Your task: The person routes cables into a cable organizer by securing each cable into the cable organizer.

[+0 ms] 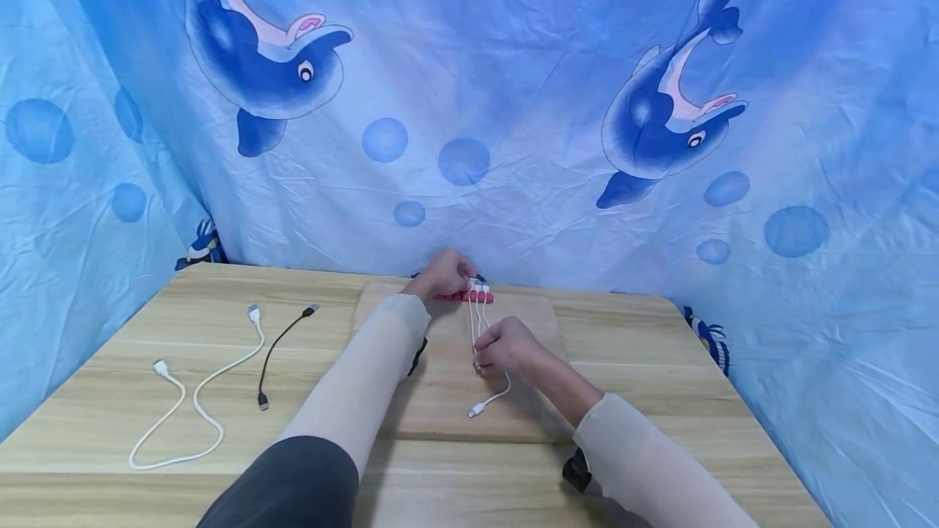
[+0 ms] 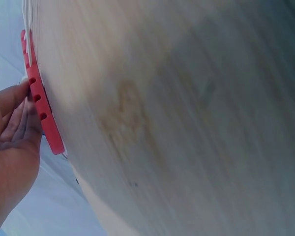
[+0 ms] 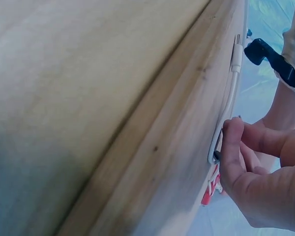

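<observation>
A red slotted cable holder [image 1: 482, 297] stands at the back of a wooden board, with several white cables [image 1: 486, 315] set side by side in its slots. My left hand [image 1: 445, 275] is at the holder and pinches a white cable's end just behind it. In the left wrist view the thumb meets a bit of white beside the red holder [image 2: 51, 135], whose nearer slots hold nothing. My right hand [image 1: 509, 347] pinches the lower end of a white cable, drawn straight from the holder. Beside it, another white cable's plug [image 1: 477, 410] lies on the board.
On the left of the table [image 1: 293, 463] lie a long white cable [image 1: 220, 426] in a loop and a short black cable [image 1: 272, 351]. The pale wooden board [image 1: 433, 418] sits mid-table. A blue dolphin-print curtain [image 1: 513, 210] hangs behind and around the table.
</observation>
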Demonstrator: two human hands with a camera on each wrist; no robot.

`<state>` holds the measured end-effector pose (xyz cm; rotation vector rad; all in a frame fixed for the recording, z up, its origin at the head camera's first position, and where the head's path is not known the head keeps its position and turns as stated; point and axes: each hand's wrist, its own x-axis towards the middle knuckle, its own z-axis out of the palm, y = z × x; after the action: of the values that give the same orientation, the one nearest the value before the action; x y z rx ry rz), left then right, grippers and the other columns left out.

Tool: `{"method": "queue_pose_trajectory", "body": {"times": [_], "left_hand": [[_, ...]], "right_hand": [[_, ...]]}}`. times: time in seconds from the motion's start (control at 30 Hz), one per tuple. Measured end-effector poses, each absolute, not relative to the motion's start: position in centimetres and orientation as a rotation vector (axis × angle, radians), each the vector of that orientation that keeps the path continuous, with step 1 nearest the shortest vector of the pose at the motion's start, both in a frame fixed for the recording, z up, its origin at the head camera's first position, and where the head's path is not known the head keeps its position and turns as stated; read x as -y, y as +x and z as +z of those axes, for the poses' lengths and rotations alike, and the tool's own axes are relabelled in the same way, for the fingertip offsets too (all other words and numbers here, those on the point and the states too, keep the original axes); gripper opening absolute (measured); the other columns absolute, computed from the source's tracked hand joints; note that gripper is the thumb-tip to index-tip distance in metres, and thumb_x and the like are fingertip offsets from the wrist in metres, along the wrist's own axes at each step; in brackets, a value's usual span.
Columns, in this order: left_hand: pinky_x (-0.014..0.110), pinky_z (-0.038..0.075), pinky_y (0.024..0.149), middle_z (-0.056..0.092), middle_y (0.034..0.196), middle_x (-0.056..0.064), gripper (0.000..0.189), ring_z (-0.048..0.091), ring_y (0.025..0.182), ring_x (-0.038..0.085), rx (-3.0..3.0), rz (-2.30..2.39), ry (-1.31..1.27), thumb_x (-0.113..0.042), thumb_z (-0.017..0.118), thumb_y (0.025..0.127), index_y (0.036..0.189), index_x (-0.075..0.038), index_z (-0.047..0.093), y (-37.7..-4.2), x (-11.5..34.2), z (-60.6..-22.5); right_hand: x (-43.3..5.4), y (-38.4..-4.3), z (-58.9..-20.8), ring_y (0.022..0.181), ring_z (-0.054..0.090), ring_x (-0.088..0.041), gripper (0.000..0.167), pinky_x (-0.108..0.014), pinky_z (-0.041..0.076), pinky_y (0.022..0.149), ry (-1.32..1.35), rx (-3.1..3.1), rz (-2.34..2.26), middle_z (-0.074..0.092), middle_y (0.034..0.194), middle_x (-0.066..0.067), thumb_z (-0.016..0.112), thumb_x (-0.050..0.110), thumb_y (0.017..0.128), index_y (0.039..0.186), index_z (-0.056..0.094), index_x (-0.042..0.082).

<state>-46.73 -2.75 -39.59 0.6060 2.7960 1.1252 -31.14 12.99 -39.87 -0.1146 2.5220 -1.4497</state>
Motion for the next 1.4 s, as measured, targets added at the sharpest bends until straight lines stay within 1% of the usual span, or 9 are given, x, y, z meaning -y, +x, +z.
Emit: {"method": "queue_pose_trajectory", "body": {"times": [0.13, 0.23, 0.4, 0.6, 0.73, 0.83, 1.03, 1.2, 1.4], "left_hand": [[0.03, 0.054, 0.084, 0.075, 0.105, 0.01, 0.021, 0.063, 0.098, 0.021, -2.801, 1.147, 0.56, 0.003, 0.07, 0.088, 0.107, -0.002, 0.078, -46.7, 3.0, -39.6], [0.032, 0.053, 0.088, 0.076, 0.106, 0.009, 0.022, 0.063, 0.102, 0.022, -2.804, 1.146, 0.539, 0.002, 0.069, 0.087, 0.106, -0.002, 0.078, -46.6, 3.2, -39.6], [0.034, 0.053, 0.094, 0.075, 0.112, 0.011, 0.026, 0.064, 0.108, 0.025, -2.816, 1.102, 0.531, -0.001, 0.071, 0.087, 0.112, -0.001, 0.077, -46.5, 3.2, -39.3], [0.034, 0.055, 0.089, 0.074, 0.114, 0.014, 0.029, 0.065, 0.106, 0.026, -2.83, 1.046, 0.558, -0.005, 0.078, 0.086, 0.114, 0.001, 0.076, -46.3, 4.2, -38.8], [0.039, 0.055, 0.094, 0.071, 0.121, 0.017, 0.03, 0.062, 0.114, 0.03, -2.814, 1.067, 0.522, -0.001, 0.072, 0.088, 0.117, 0.001, 0.074, -45.7, 5.5, -37.8], [0.041, 0.054, 0.098, 0.07, 0.122, 0.018, 0.03, 0.062, 0.117, 0.033, -2.819, 1.058, 0.543, 0.001, 0.07, 0.089, 0.119, 0.002, 0.073, -45.3, 6.6, -37.1], [0.042, 0.055, 0.096, 0.072, 0.116, 0.019, 0.028, 0.067, 0.111, 0.034, -2.832, 1.053, 0.649, -0.001, 0.07, 0.091, 0.119, 0.005, 0.071, -44.7, 8.8, -36.5], [0.042, 0.056, 0.095, 0.072, 0.115, 0.018, 0.026, 0.067, 0.111, 0.033, -2.828, 1.064, 0.635, -0.002, 0.069, 0.094, 0.119, 0.004, 0.071, -44.0, 10.6, -36.2], [0.045, 0.056, 0.094, 0.073, 0.113, 0.018, 0.022, 0.068, 0.108, 0.034, -2.845, 1.066, 0.681, -0.003, 0.07, 0.094, 0.115, 0.003, 0.073, -43.2, 12.8, -35.7]], "right_hand": [[-13.4, -31.3, -40.1, 0.066, 0.069, -0.017, 0.012, -0.034, 0.062, 0.068, -0.087, -2.467, -1.504, 0.07, 0.078, -0.012, 0.069, -0.014, 0.086, 0.098, 0.07, -0.013], [-13.7, -31.4, -40.2, 0.067, 0.069, -0.017, 0.014, -0.035, 0.062, 0.07, -0.079, -2.41, -1.548, 0.07, 0.082, -0.016, 0.069, -0.014, 0.087, 0.101, 0.069, -0.014], [-14.5, -31.8, -40.4, 0.071, 0.069, -0.018, 0.018, -0.035, 0.062, 0.073, -0.052, -2.258, -1.663, 0.07, 0.084, -0.016, 0.064, -0.017, 0.089, 0.107, 0.066, -0.017], [-15.1, -32.2, -40.7, 0.074, 0.07, -0.02, 0.021, -0.035, 0.062, 0.076, -0.032, -2.125, -1.743, 0.07, 0.086, -0.016, 0.061, -0.017, 0.092, 0.112, 0.063, -0.02], [-15.2, -32.4, -40.7, 0.075, 0.071, -0.02, 0.022, -0.033, 0.062, 0.077, 0.007, -2.058, -1.791, 0.07, 0.085, -0.015, 0.061, -0.016, 0.093, 0.114, 0.063, -0.02], [-15.2, -32.5, -40.8, 0.076, 0.072, -0.021, 0.021, -0.035, 0.062, 0.079, 0.023, -2.028, -1.813, 0.072, 0.086, -0.016, 0.062, -0.014, 0.093, 0.114, 0.064, -0.019], [-15.3, -32.8, -41.2, 0.078, 0.073, -0.022, 0.021, -0.035, 0.061, 0.082, -0.003, -1.996, -1.846, 0.073, 0.087, -0.016, 0.062, -0.015, 0.092, 0.113, 0.063, -0.02], [-15.5, -33.0, -41.5, 0.079, 0.072, -0.02, 0.024, -0.034, 0.061, 0.083, -0.012, -1.958, -1.864, 0.072, 0.085, -0.014, 0.061, -0.015, 0.093, 0.116, 0.062, -0.021], [-15.5, -32.9, -41.7, 0.078, 0.071, -0.019, 0.024, -0.034, 0.061, 0.081, -0.001, -1.944, -1.877, 0.071, 0.084, -0.012, 0.061, -0.015, 0.094, 0.117, 0.062, -0.02]]}}
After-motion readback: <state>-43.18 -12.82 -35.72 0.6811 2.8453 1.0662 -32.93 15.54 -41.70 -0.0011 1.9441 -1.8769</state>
